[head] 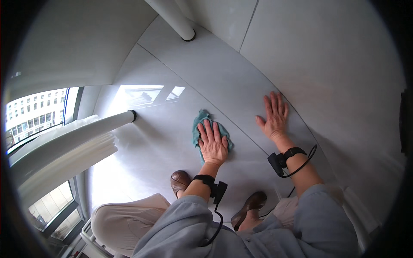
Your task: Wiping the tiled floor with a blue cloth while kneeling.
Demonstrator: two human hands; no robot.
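Observation:
My left hand (213, 146) lies palm down on a crumpled teal cloth (196, 129), pressing it onto the grey tiled floor (167, 129). The cloth bunches out around my fingers and thumb; the part beneath my palm is hidden. To the right, my right hand (275, 119) rests flat on the floor with its fingers spread and nothing held. Its fingertips are close to the line where the floor meets the right-hand wall (338, 80). A dark tile joint runs slantwise between my two hands.
Two white pipes (106, 124) (176, 19) with dark collars rise from the floor. A pale curtain (71, 164) hangs by the window (38, 109) at left. My brown shoes (180, 181) (250, 208) stand behind my hands. Black straps with cabled devices (220, 192) (277, 164) sit on both wrists.

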